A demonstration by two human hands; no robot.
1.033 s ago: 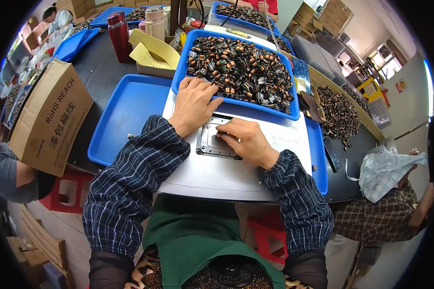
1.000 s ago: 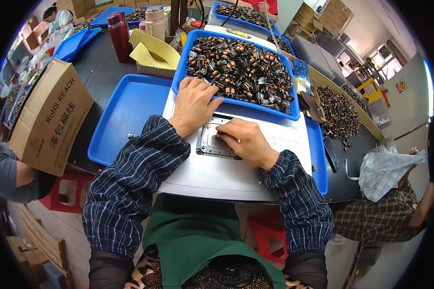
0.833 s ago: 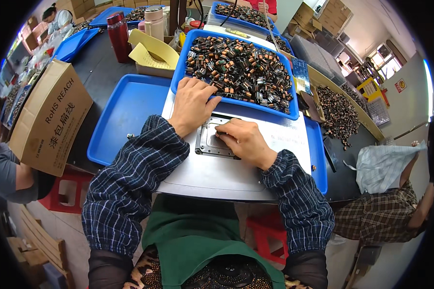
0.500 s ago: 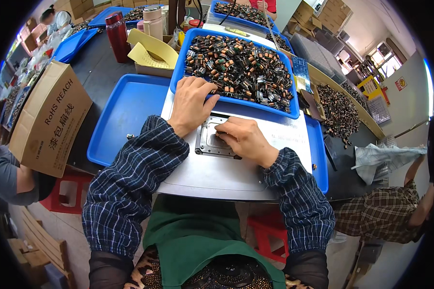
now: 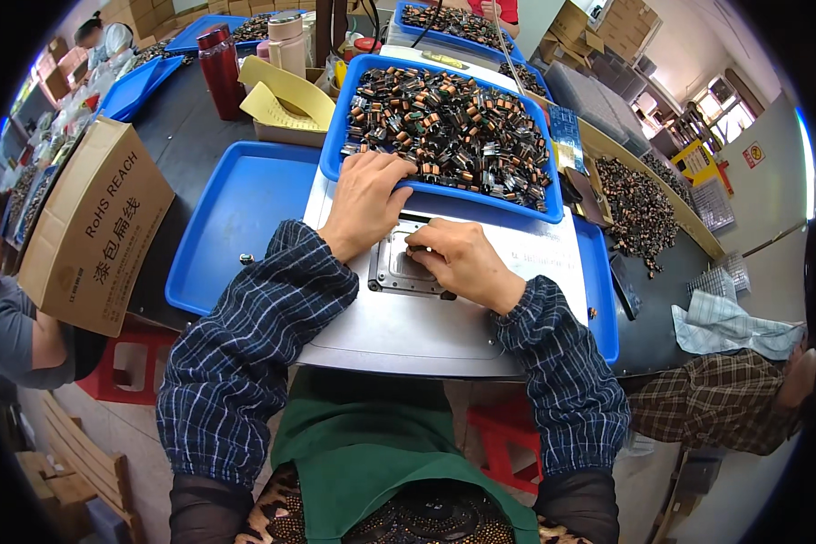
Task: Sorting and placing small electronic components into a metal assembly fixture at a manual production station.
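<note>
My left hand point(image 5: 364, 198) lies flat on the near rim of a blue tray point(image 5: 528, 210) heaped with several small copper-wound coils point(image 5: 449, 127). Its fingers spread over the tray's edge and hold nothing that I can see. My right hand point(image 5: 458, 263) rests on a small square metal fixture plate point(image 5: 392, 272) set into a grey work board point(image 5: 399, 326). Its fingertips are pinched together at the plate's upper edge. Whether a coil sits between them is hidden.
An empty blue tray point(image 5: 231, 218) lies to the left. A brown cardboard box point(image 5: 91, 227) stands at the far left edge, yellow envelopes point(image 5: 276, 91) and a red bottle point(image 5: 222, 59) behind. More loose coils point(image 5: 639, 204) lie right. Another person sits at right point(image 5: 725, 399), one at left point(image 5: 18, 335).
Both hands stay almost in place. My right hand's fingers shifted slightly over the plate. The person at right lowered the pale cloth.
</note>
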